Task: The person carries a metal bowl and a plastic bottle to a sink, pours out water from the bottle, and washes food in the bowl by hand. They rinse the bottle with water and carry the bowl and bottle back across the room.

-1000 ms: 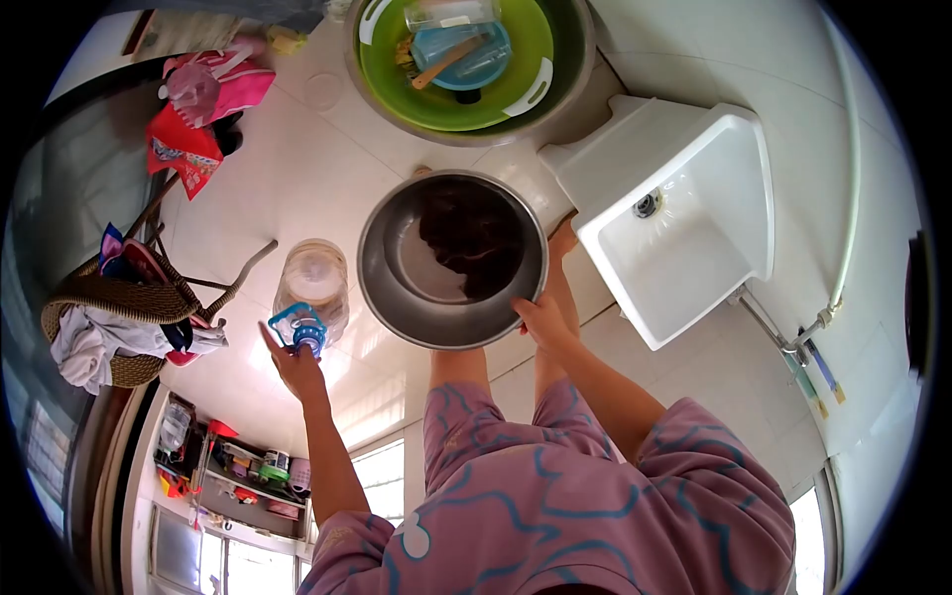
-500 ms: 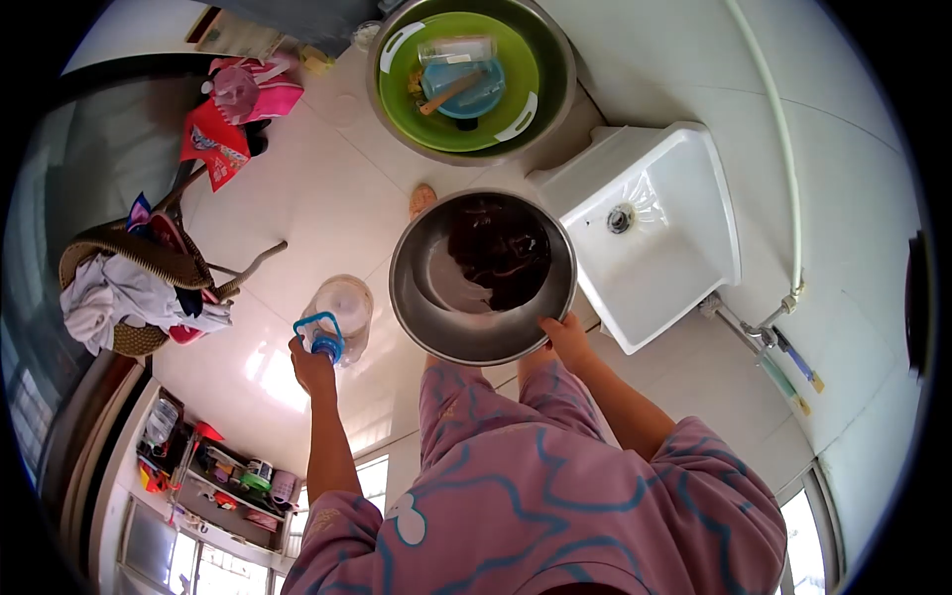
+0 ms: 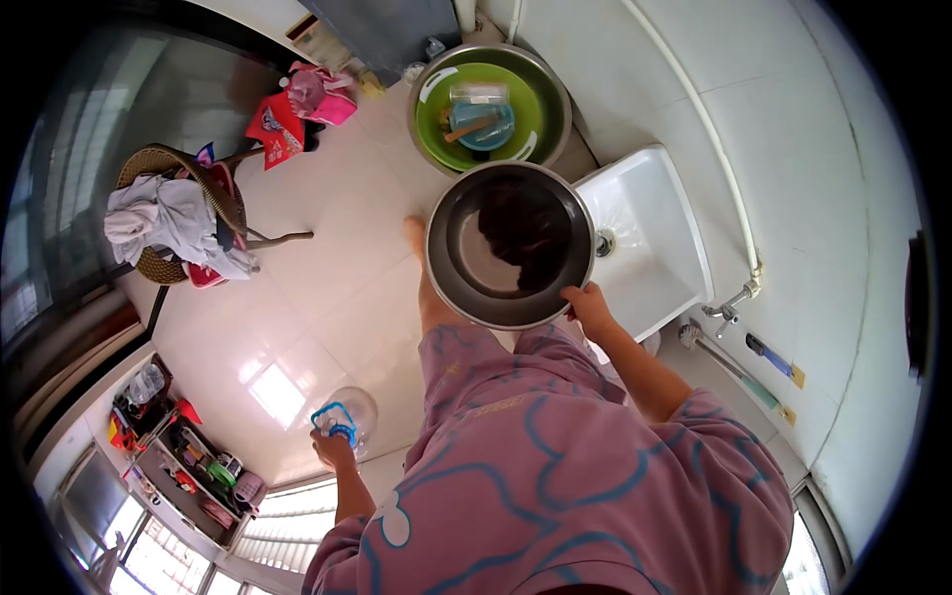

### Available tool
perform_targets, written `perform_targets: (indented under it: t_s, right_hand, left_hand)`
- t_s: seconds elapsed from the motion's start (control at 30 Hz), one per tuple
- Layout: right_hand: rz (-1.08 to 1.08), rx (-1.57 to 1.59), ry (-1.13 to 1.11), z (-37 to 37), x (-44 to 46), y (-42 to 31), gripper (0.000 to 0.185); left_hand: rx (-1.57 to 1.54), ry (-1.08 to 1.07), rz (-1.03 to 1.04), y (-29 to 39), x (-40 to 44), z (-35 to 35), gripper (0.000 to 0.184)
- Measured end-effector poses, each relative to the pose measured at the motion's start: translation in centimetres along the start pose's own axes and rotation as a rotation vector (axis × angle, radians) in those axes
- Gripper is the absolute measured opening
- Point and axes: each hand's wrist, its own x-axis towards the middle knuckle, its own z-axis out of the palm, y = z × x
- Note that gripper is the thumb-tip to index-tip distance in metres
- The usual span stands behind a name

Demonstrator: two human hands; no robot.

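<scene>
My left hand (image 3: 334, 449) is closed on the blue handle of a large clear plastic water jug (image 3: 362, 415), held low at my left side above the tiled floor. With my right hand (image 3: 592, 311) I grip the near right rim of a wide metal basin (image 3: 451, 288). Something dark and wet-looking (image 3: 526, 233) lies in the basin's right half; I cannot tell exactly what it is. The basin is in front of my legs and overlaps the left edge of the white sink.
The white sink (image 3: 659, 248) stands on the right, near a wall tap (image 3: 729, 313) and hanging brushes. Ahead, a large metal tub holds a green basin (image 3: 531, 109). A wicker chair (image 3: 169, 164) piled with clothes is at left, shelves (image 3: 188, 456) at lower left.
My view has turned and shifted. The jug and my left hand are lower in view, nearer my body. The basin appears farther right and higher, now overlapping the sink's edge. Both grips stay.
</scene>
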Motion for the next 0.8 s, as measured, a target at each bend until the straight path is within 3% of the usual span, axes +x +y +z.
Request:
perform_targets:
  t_s: [0.1, 0.13, 0.23, 0.6, 0.73, 0.8]
  right_hand:
    - [-0.048, -0.035, -0.05, -1.8, -0.7, 0.3, 0.023]
    - [-0.053, -0.095, -0.019, -1.9, -1.2, 0.5, 0.026]
    - [-0.111, 0.041, 0.018, -0.3, -2.4, 1.5, 0.025]
    - [-0.139, 0.416, 0.164, 9.2, -9.2, 6.1, 0.02]
    - [-0.103, 0.617, 0.232, 13.4, -13.8, 8.8, 0.017]
    - [-0.092, 0.706, 0.282, 15.4, -14.6, 10.2, 0.016]
  left_hand:
    - [-0.008, 0.09, -0.138, -1.9, -2.1, -1.9, 0.05]
    - [-0.053, 0.208, -0.072, -6.4, 1.0, 1.2, 0.049]
    - [-0.024, 0.192, 0.026, -6.2, 4.5, -1.9, 0.048]
    - [-0.076, 0.134, 0.46, 0.1, 22.3, -11.1, 0.042]
    - [-0.089, 0.289, 0.601, 5.2, 30.7, -13.7, 0.04]
    - [-0.077, 0.299, 0.813, 8.6, 34.2, -15.1, 0.037]
